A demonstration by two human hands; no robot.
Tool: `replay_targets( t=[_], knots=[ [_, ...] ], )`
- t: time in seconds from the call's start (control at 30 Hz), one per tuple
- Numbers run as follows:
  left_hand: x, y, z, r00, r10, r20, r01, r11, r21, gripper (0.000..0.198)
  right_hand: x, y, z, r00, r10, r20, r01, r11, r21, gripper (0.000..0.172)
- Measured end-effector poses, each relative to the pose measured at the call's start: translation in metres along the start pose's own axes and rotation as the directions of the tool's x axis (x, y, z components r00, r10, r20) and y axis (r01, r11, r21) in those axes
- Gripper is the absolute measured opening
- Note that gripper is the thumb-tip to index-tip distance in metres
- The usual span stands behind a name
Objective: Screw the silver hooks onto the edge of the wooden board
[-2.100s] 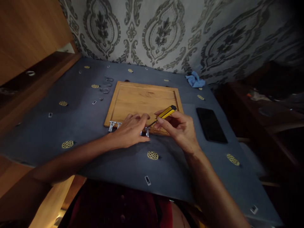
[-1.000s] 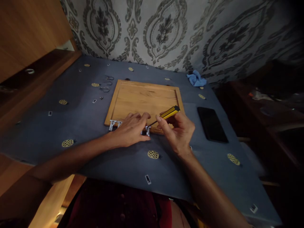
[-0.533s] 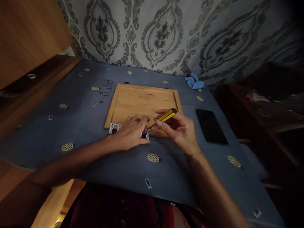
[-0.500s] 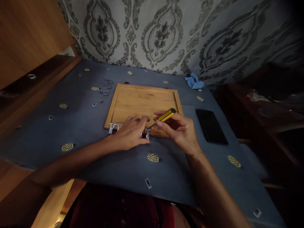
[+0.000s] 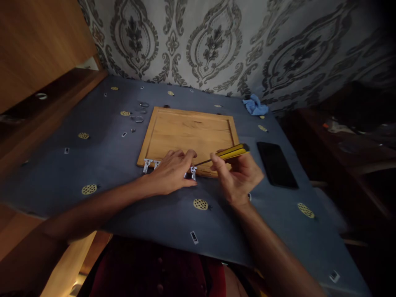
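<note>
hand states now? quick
Left hand: open, flat on the metal bracket at the near edge of the wooden panel.
Right hand: closed on the yellow screwdriver.

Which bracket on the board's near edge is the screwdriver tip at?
The rightmost bracket, just past the left hand. The other two sit at the board's near-left corner, away from the screwdriver.

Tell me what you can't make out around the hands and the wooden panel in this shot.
- Head view: the left hand covers the middle of the metal brackets on the near edge of the wooden panel, so what its fingers press is hidden.
- Head view: the right hand holds the screwdriver, but its tip is too small and dim to show any screw.
- Head view: the small metal rings at far left are too small to identify.
</note>
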State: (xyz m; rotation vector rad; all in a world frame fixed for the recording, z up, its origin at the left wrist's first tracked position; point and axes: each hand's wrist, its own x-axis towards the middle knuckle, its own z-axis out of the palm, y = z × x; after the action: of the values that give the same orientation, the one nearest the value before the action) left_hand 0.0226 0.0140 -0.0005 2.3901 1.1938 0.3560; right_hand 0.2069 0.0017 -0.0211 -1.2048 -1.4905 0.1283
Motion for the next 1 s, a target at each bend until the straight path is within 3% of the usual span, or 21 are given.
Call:
replay_targets(
  t=[0.1,0.27,0.7,0.83,1.0],
  knots=[
    [0.0,0.001,-0.001,1.0,-0.011,0.027,0.011,1.0,-0.003,0.061,0.001,0.004,-0.003,0.999,0.024,-0.047,-0.024,1.0,-0.001,0.029],
    [0.0,-0.001,0.001,1.0,0.006,0.002,-0.006,1.0,0.003,0.059,0.004,0.004,0.0,0.998,0.002,0.057,-0.005,0.998,0.055,0.035],
    [0.0,-0.002,0.002,1.0,0.014,-0.016,-0.014,1.0,0.013,0.056,0.004,0.001,0.003,0.991,-0.032,0.133,0.028,0.999,0.031,0.038],
    [0.0,-0.002,0.002,1.0,0.022,-0.014,-0.021,1.0,0.014,0.055,0.01,-0.003,0.0,0.97,0.038,0.241,-0.069,0.99,0.122,0.034],
    [0.0,-0.001,0.0,1.0,0.009,0.013,-0.01,1.0,0.016,0.058,0.022,-0.007,-0.006,0.9,0.102,0.423,-0.252,0.915,0.314,0.037]
  ],
)
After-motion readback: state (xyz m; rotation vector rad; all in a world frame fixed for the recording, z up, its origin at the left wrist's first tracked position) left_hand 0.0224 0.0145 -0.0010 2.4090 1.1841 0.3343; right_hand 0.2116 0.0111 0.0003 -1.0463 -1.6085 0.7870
